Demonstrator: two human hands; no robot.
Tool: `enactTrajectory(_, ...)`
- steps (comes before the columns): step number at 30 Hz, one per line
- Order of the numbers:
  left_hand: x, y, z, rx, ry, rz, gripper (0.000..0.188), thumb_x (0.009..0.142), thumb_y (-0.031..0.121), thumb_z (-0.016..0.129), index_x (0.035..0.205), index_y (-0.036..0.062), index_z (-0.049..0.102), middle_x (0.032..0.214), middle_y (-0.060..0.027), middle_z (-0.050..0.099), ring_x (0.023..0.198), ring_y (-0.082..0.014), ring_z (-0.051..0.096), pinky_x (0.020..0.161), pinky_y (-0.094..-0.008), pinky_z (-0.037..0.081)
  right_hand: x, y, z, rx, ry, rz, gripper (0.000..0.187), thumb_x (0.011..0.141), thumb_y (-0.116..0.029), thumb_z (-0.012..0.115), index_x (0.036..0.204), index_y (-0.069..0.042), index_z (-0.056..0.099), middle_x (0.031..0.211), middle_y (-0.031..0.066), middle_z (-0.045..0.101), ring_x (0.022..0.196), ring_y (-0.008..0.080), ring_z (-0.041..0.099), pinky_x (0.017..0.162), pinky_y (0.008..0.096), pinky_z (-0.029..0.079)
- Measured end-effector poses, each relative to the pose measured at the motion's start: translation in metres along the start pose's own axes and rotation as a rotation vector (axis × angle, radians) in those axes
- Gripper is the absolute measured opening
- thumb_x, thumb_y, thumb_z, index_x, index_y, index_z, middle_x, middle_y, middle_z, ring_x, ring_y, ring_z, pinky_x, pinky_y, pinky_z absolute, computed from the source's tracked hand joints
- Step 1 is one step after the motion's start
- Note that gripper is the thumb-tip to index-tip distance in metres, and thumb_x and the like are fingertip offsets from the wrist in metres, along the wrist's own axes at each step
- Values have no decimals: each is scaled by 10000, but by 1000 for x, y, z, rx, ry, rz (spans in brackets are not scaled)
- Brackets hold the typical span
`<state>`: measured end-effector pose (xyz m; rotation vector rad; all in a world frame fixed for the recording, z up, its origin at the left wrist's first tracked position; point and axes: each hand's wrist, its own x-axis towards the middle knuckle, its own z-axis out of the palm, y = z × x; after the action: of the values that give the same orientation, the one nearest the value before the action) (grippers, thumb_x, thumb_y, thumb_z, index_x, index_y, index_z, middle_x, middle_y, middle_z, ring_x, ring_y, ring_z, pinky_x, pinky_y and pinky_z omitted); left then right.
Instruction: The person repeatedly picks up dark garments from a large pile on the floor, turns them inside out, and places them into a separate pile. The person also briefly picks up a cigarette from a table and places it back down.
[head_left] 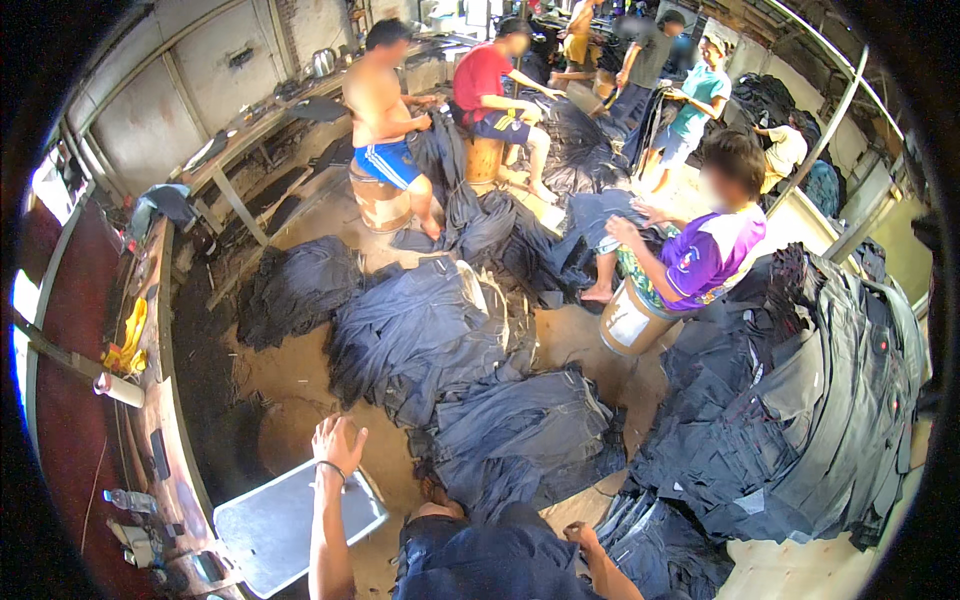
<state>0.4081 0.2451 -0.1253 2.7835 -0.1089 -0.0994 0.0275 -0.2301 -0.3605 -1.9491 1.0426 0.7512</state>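
Observation:
My left hand (340, 446) is open, fingers spread, at the far edge of a pale grey rectangular board with a raised rim (290, 528). A dark band circles that wrist. My right hand (580, 536) is low and right of centre, its fingers curled; what they hold, if anything, is hidden. Dark cloth (490, 560) covers my body between the two arms. Just ahead lies a pile of dark blue denim pieces (525, 430), and another dark heap (650, 550) is beside my right hand.
A larger denim heap (410, 325) lies ahead, and a tall stack of dark cloth (790, 410) stands right. A person in purple (715, 255) sits on a drum (632, 318); several other people work farther back. On the left bench (160, 400) are a white bottle (120, 389) and yellow cloth (128, 340).

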Motion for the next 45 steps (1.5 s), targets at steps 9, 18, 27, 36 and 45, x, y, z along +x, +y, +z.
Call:
enactTrajectory(9, 6, -11, -2, 63, -169, -323, 523, 975, 523, 425, 895, 78, 688, 834, -224, 708, 824, -425, 689, 762, -494, 537, 26, -181, -25, -127, 391, -328, 350, 976, -358, 505, 995, -49, 669, 891, 257, 668, 876, 446, 661, 717, 508, 509)
enactTrajectory(18, 10, 1, -1, 70, 45, -336, 469, 975, 429, 478, 707, 78, 636, 646, -201, 663, 643, -396, 666, 696, -486, 495, 76, -255, -123, -78, 382, -469, 339, 968, -333, 509, 979, -28, 656, 934, 261, 655, 923, 443, 650, 719, 495, 501)
enactTrajectory(27, 15, 10, 11, 156, 17, -445, 389, 939, 400, 555, 697, 113, 656, 635, -188, 643, 615, -412, 624, 669, -472, 488, 242, -298, -194, -441, 138, -406, 360, 920, -361, 588, 1126, -75, 659, 1008, 258, 681, 900, 425, 678, 761, 468, 542)
enactTrajectory(36, 109, 71, 54, 352, -227, -594, 348, 923, 405, 583, 816, 79, 644, 810, -154, 685, 773, -399, 645, 731, -478, 526, 587, -537, -276, -130, 332, -468, 340, 924, -370, 617, 976, -41, 684, 887, 216, 702, 855, 373, 694, 772, 445, 542)
enactTrajectory(45, 364, 284, 350, -617, -718, -548, 295, 966, 166, 549, 1178, -18, 638, 1167, -217, 645, 1028, -319, 635, 894, -371, 506, 982, -766, -170, -675, 130, -727, 295, 889, -304, 624, 1072, -73, 647, 1058, 234, 674, 970, 430, 653, 820, 507, 544)
